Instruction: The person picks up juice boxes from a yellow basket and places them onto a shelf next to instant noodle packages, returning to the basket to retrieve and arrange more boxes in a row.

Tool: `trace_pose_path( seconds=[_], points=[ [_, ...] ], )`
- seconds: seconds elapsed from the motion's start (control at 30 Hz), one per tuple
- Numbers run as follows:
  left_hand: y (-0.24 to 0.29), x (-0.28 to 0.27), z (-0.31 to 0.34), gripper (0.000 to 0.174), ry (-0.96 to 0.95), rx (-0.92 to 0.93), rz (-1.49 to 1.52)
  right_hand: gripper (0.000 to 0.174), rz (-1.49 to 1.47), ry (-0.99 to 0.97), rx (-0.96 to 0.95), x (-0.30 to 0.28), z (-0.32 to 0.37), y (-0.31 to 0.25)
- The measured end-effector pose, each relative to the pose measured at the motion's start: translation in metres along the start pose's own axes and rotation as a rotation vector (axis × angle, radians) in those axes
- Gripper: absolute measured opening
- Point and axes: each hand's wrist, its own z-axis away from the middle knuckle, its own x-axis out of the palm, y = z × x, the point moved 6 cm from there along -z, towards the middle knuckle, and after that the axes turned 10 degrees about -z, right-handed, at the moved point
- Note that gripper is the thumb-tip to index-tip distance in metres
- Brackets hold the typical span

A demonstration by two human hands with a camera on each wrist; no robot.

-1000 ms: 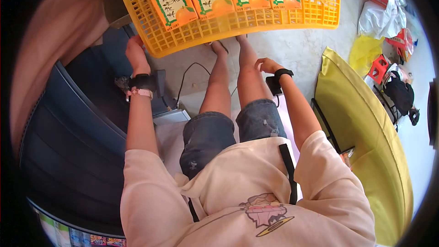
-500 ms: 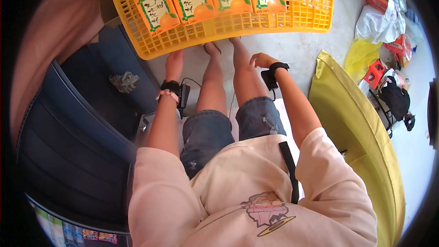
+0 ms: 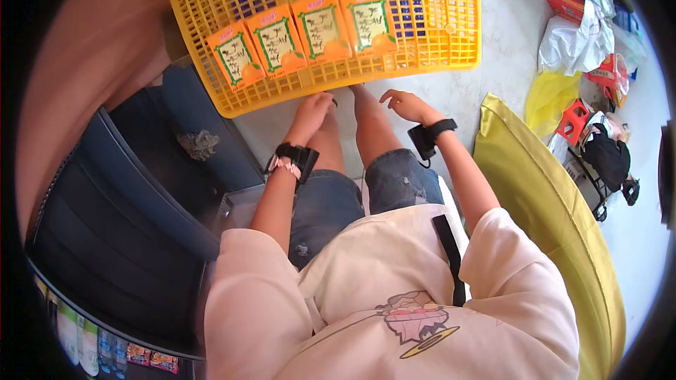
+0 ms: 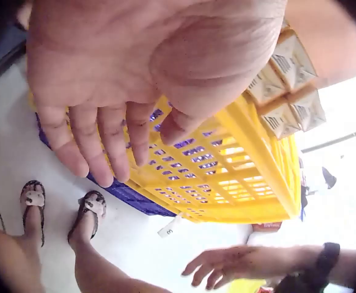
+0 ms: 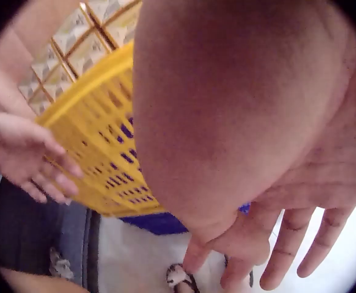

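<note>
In the head view the left hand (image 3: 310, 114) hangs just below the near edge of a yellow basket (image 3: 327, 72), holding nothing. Its fingers (image 4: 107, 143) point down, relaxed, in the left wrist view. Farther right, the right hand (image 3: 412, 107) is in the air below the basket's edge, fingers loosely bent and empty. In the right wrist view its fingers (image 5: 288, 244) hang spread. Several orange drink cartons (image 3: 322, 27) stand in a row at the basket's near side. The left wrist view shows a blue crate (image 4: 129, 198) under the basket.
Dark blue shelving (image 3: 120, 239) runs along the left, with a crumpled grey item (image 3: 199, 145) on it. An olive-yellow cover (image 3: 542, 218) lies at the right. Beyond it are white bags (image 3: 577, 42), a red stool (image 3: 572, 122) and a black bag (image 3: 607, 158).
The left hand has moved from the left, beside the shelving, rightward towards the right hand. In the head view the basket and cartons appear lower and farther left. The right hand stays nearly in place.
</note>
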Motion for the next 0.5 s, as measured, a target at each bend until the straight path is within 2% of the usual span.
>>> trace_pose_path(
  seconds=[0.07,0.1,0.17,0.23,0.3,0.33,0.37,0.43,0.47,0.5],
  points=[
    [0.027,0.011,0.016,0.033,-0.157,-0.110,0.102,0.028,-0.034,0.032,-0.080,-0.021,0.013,-0.017],
    [0.042,0.011,0.019,0.033,-0.157,-0.109,0.095,0.028,-0.032,0.050,-0.130,-0.036,0.021,-0.031],
    [0.080,0.012,0.023,0.034,-0.166,0.078,0.146,0.028,-0.039,0.066,-0.174,-0.065,0.039,-0.066],
    [0.124,0.003,0.031,0.034,-0.162,0.049,0.174,0.024,-0.145,0.008,-0.107,-0.088,0.051,-0.087],
    [0.161,-0.001,0.034,0.034,-0.159,0.017,0.209,0.023,-0.248,0.152,-0.213,-0.105,0.052,-0.104],
    [0.172,-0.008,0.033,0.035,-0.049,-0.006,0.240,0.023,-0.244,0.274,-0.302,-0.112,0.051,-0.112],
    [0.184,-0.015,0.033,0.035,0.065,-0.030,0.270,0.023,-0.246,0.270,-0.297,-0.110,0.044,-0.116],
    [0.206,-0.017,0.033,0.036,0.091,-0.051,0.309,0.031,-0.470,0.431,-0.438,-0.117,0.032,-0.132],
    [0.214,-0.018,0.033,0.036,0.114,-0.074,0.348,0.031,-0.472,0.432,-0.441,-0.113,0.027,-0.144],
    [0.221,-0.016,0.032,0.036,0.113,-0.076,0.345,0.040,-0.502,0.447,-0.425,-0.110,0.022,-0.153]
  ],
)
